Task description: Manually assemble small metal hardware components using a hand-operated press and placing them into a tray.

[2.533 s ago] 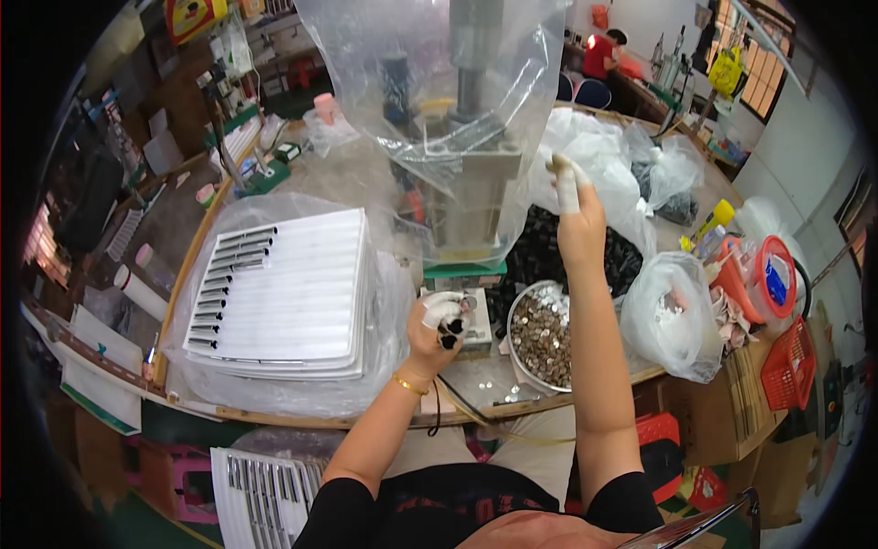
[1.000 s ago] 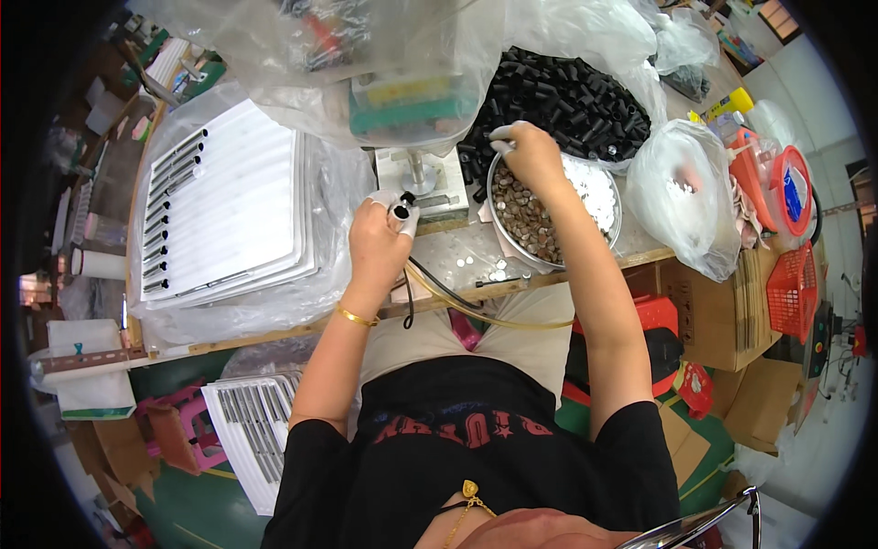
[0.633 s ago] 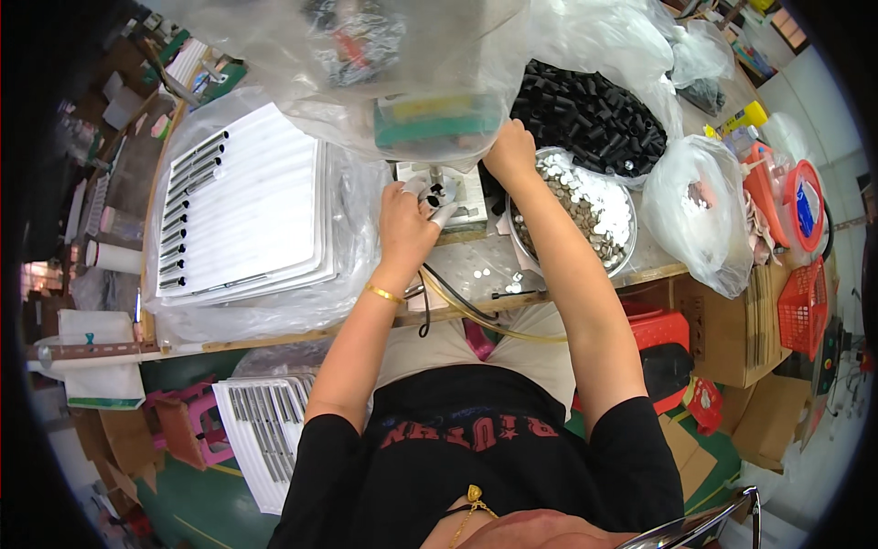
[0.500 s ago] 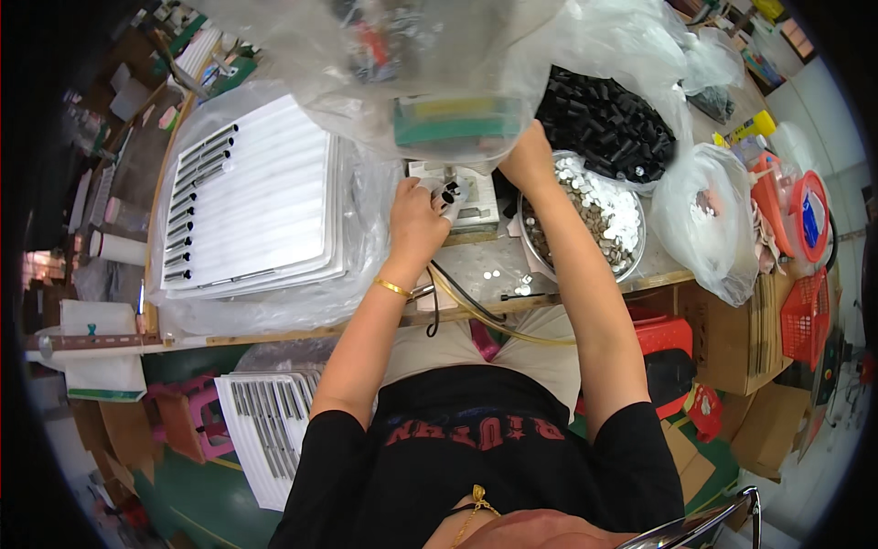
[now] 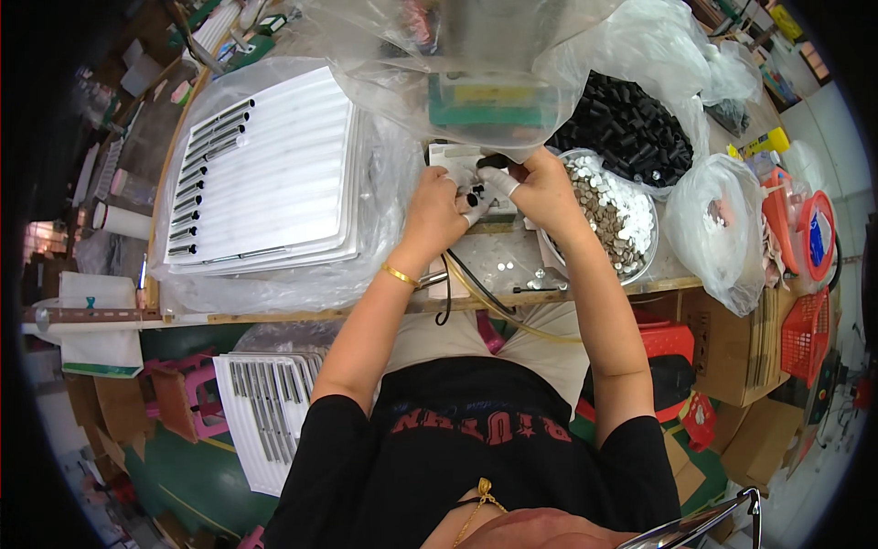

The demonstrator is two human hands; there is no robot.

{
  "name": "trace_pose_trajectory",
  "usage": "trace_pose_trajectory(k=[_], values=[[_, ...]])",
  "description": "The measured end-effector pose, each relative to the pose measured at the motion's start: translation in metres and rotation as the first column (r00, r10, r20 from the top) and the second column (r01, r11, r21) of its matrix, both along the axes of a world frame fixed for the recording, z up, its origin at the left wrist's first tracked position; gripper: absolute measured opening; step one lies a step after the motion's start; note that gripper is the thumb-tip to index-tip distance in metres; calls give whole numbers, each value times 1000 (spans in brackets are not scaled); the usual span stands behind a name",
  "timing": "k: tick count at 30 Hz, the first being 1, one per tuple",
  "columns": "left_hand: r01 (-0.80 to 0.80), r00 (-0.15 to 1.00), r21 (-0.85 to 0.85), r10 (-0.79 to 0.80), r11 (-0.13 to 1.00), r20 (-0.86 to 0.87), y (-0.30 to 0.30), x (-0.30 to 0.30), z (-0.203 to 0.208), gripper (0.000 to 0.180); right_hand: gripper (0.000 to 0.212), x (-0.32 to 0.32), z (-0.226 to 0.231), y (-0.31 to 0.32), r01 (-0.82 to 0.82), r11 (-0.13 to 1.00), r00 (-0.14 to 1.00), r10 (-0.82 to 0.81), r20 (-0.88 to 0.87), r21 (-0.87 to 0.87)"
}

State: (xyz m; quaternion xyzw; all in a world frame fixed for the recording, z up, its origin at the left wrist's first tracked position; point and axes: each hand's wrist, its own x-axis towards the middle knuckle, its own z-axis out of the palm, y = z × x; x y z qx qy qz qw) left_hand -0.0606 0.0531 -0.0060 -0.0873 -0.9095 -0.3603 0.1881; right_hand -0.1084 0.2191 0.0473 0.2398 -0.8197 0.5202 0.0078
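Observation:
My left hand (image 5: 437,212) is closed around a shiny tube (image 5: 473,199) with a dark end, held over a small pale fixture (image 5: 448,155) on the bench. My right hand (image 5: 541,194) pinches a short black cylindrical piece (image 5: 495,162) just above the tube, the two hands nearly together. White covers wrap some fingertips on both hands. The fixture is partly hidden by my hands and a hanging clear plastic bag. Right of it, a round metal bowl (image 5: 655,240) holds many small silvery discs. Behind the bowl, a plastic bag holds a heap of short black cylinders (image 5: 631,128).
On the left, stacked white foam sheets (image 5: 283,174) carry a row of metal tubes (image 5: 186,213). Loose discs (image 5: 505,266) and a thin black rod (image 5: 540,290) lie near the bench edge. Cables (image 5: 480,293) hang over it. Further right are a clear bag (image 5: 713,220) and red baskets (image 5: 805,334).
My right hand has come from beside the black heap toward my left hand, now with a black piece in its fingers. The whole view has shifted slightly.

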Motion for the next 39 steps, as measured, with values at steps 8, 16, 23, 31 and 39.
trace_pose_trajectory(k=[8,16,23,31,39], values=[[43,997,0,-43,999,-63,11,4,-9,31,26,6,30,-2,10,926,984,57,-167,376],[32,987,-73,-43,997,-158,-8,28,6,33,36,19,22,14,72,984,995,-60,-79,165],[-217,962,677,38,703,269,-32,67,5,27,18,5,-35,167,561,735,813,-576,-85,382],[-192,956,708,-33,679,291,-4,71,6,19,25,-1,-49,165,367,660,928,-207,-310,656],[-213,944,659,-22,721,329,-2,71,6,20,23,-1,-42,163,287,756,957,-196,-215,589]])
